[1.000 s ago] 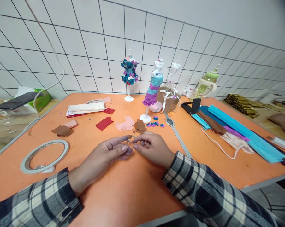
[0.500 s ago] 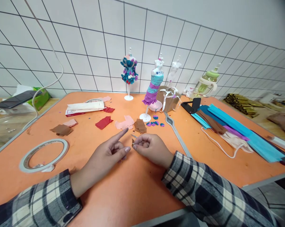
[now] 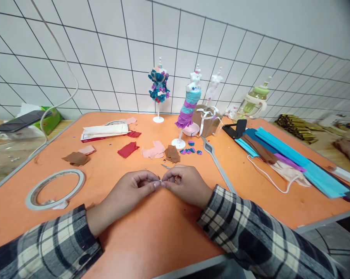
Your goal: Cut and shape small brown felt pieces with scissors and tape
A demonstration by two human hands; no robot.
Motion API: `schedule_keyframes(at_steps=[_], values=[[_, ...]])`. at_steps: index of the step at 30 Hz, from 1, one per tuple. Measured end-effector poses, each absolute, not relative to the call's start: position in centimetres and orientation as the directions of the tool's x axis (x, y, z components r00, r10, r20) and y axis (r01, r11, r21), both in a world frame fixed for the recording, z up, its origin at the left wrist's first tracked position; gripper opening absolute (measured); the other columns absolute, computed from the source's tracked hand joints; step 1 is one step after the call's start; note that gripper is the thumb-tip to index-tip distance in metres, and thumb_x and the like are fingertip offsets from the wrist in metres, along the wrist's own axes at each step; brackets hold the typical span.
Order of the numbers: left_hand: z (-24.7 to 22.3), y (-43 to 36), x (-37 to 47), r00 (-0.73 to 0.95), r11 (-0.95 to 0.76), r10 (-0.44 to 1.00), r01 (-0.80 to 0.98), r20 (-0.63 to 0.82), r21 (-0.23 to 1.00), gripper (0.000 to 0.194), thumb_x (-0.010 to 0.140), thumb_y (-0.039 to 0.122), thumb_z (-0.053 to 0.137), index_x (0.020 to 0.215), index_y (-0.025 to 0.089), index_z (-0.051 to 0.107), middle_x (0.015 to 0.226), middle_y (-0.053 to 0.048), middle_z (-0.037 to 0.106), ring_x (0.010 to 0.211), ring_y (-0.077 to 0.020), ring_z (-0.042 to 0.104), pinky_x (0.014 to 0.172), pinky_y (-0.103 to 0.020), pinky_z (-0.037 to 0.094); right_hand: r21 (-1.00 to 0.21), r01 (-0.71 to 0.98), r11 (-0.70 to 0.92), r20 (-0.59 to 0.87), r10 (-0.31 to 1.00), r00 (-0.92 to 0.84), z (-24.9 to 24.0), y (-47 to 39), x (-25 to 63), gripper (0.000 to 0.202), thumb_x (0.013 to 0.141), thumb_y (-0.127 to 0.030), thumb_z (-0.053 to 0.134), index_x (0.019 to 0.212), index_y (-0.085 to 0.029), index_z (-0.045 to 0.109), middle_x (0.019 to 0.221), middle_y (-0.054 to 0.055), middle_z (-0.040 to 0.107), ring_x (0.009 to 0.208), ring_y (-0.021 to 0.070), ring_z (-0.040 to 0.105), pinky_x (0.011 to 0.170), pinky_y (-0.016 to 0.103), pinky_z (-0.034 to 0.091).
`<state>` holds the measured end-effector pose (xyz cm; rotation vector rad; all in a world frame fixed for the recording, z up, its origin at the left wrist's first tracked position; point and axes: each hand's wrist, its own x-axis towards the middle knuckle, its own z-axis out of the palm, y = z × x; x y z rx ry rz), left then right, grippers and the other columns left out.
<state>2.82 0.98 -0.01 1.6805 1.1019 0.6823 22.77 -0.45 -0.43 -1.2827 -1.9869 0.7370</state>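
Fingertips (image 3: 156, 184) of my left hand (image 3: 135, 189) and right hand (image 3: 189, 186) are pinching a tiny brown scrap (image 3: 159, 178) together, presumably because its smallness is demanding both.

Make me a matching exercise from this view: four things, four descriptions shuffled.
1. Left hand
2. Bottle
3. Large tape ring
4. Frontmost dress form

A. Wrapped in blue and purple
B. Lying flat, left of both hands
C. Fingertips close to those of the right hand
D. Green-topped, with a pale handle

Pairs: 1-C, 2-D, 3-B, 4-A
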Motion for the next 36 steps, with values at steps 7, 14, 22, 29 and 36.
schedule_keyframes(at_steps=[7,14,22,29,36], values=[[0.08,1.09,2.50,0.494,-0.110,0.867,0.308,-0.060,0.945,0.023,0.076,0.043,0.069,0.071,0.020,0.069,0.067,0.000,0.066,0.065,-0.0168,0.056,0.061,-0.024,0.044,-0.749,0.525,0.404,0.217,0.899,-0.381,-0.24,-0.33,23.16,0.008,0.084,-0.020,0.068,0.083,-0.018,0.076,0.072,-0.001,0.064,0.063,0.0089,0.051,0.062,0.022,0.037],[0.04,1.09,2.72,0.432,-0.094,0.900,0.318,-0.056,0.943,0.027,0.076,0.046,0.070,0.082,0.021,0.075,0.078,-0.003,0.073,0.072,-0.0201,0.061,0.065,-0.027,0.047,-0.693,0.577,0.431,0.295,0.901,-0.319,0.03,-0.71,22.83,0.004,0.080,-0.018,0.070,0.081,-0.019,0.072,0.073,-0.002,0.064,0.066,0.0105,0.054,0.064,0.023,0.038],[-0.23,1.16,2.57,0.429,-0.108,0.902,0.326,-0.045,0.939,0.026,0.079,0.045,0.069,0.076,0.020,0.072,0.070,-0.001,0.067,0.066,-0.0168,0.056,0.063,-0.026,0.044,-0.754,0.530,0.387,0.253,0.917,-0.309,0.04,-0.58,22.90,0.009,0.084,-0.018,0.064,0.082,-0.018,0.072,0.072,-0.002,0.063,0.063,0.0095,0.050,0.063,0.023,0.037],[-0.35,1.22,2.49,0.435,-0.127,0.900,0.329,-0.031,0.936,0.027,0.080,0.046,0.067,0.077,0.019,0.072,0.073,-0.002,0.068,0.067,-0.0173,0.058,0.064,-0.027,0.046,-0.795,0.514,0.321,0.204,0.941,-0.271,0.18,-0.60,22.79,0.008,0.083,-0.024,0.067,0.084,-0.019,0.072,0.073,-0.002,0.064,0.062,0.0095,0.049,0.061,0.023,0.037],[-0.28,1.12,2.72,0.439,-0.151,0.898,0.365,-0.027,0.918,0.026,0.080,0.044,0.066,0.075,0.020,0.070,0.072,-0.001,0.068,0.068,-0.0176,0.058,0.064,-0.027,0.045,-0.693,0.573,0.437,0.330,0.899,-0.286,0.13,-0.90,22.56,0.004,0.079,-0.017,0.069,0.079,-0.019,0.072,0.073,-0.001,0.064,0.068,0.0112,0.055,0.066,0.024,0.039]])
